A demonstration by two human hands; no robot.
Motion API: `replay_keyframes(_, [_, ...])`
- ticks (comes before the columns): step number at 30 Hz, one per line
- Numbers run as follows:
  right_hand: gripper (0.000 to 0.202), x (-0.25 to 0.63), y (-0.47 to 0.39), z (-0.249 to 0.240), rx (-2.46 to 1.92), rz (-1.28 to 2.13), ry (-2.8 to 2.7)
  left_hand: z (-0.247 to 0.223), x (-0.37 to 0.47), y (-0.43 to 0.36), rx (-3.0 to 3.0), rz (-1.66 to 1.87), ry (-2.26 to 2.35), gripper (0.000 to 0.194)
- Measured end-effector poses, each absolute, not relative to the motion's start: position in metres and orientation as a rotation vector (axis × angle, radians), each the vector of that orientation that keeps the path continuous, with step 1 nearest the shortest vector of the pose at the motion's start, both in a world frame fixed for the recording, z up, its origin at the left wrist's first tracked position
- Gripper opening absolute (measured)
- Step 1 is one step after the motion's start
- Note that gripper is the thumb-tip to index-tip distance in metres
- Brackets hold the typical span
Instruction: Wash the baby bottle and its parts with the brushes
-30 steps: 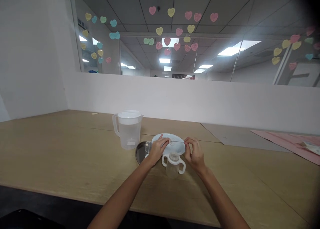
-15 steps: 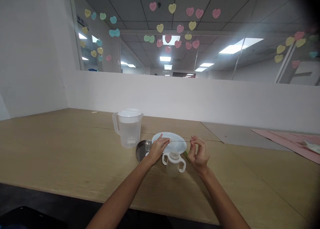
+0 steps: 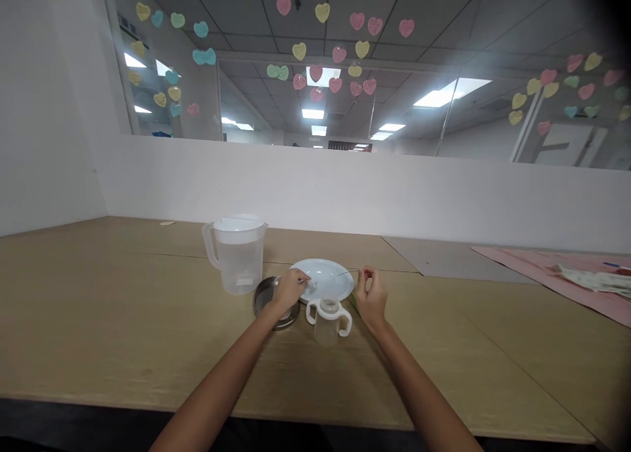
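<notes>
In the head view, the left hand [image 3: 290, 290] has its thumb and fingertips pinched on a small pale piece [image 3: 311, 284], too small to make out fully, which shows against the near left part of an oval white plate [image 3: 320, 269]. The right hand [image 3: 371, 298] is closed at the fingertips around a thin dark rod [image 3: 348, 272], whose free end points left over the plate; the two hands are apart, one at either side of it. Just this side of the plate, between the forearms, a clear bottle [image 3: 326, 326] stands upright on the table [image 3: 123, 320], its mouth uncovered and a white handle curving out on each side. A round metal tray [image 3: 259, 301] lies beneath the left hand and wrist, which partly hide what sits in it. Beside the right hand, a bit of something green [image 3: 352, 299] shows near the plate's edge. Farther left stands a lidded translucent pitcher [image 3: 240, 263] with clear liquid inside, its handle to the left. Well to the right lie a grey sheet [image 3: 434, 265] and a pink cloth [image 3: 522, 268] with a whitish cloth [image 3: 591, 280] on it. Behind, heart-shaped notes dot a window [image 3: 276, 104] above a white wall [image 3: 315, 192].
</notes>
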State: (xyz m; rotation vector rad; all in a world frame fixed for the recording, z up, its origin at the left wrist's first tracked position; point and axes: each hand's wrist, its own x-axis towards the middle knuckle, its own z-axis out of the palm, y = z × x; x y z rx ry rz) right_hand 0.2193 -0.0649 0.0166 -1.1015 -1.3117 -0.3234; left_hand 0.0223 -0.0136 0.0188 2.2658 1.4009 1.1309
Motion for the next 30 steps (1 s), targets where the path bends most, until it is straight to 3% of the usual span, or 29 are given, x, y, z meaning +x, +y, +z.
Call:
replay_keyframes(7, [0.024,0.22,-0.058,0.006,-1.231,-0.281,-1.447,0.043,0.034,0.005,2.254,0.819,1.223,0.017])
replay_keyframes(10, [0.025,0.221,-0.055,0.002,-1.276,-0.242,-1.44,0.052,0.037,0.005,2.179,0.934,1.131,0.007])
replay_keyframes(16, [0.026,0.222,-0.053,0.0,-1.276,-0.221,-1.445,0.059,0.032,-0.015,1.761,1.233,0.864,0.032])
replay_keyframes(21, [0.026,0.222,-0.053,0.0,-1.279,-0.206,-1.447,0.058,0.035,-0.038,1.352,1.231,0.58,0.032])
replay_keyframes(30, [0.025,0.222,-0.052,-0.001,-1.296,-0.225,-1.47,0.068,0.042,-0.057,1.358,1.281,0.53,0.033])
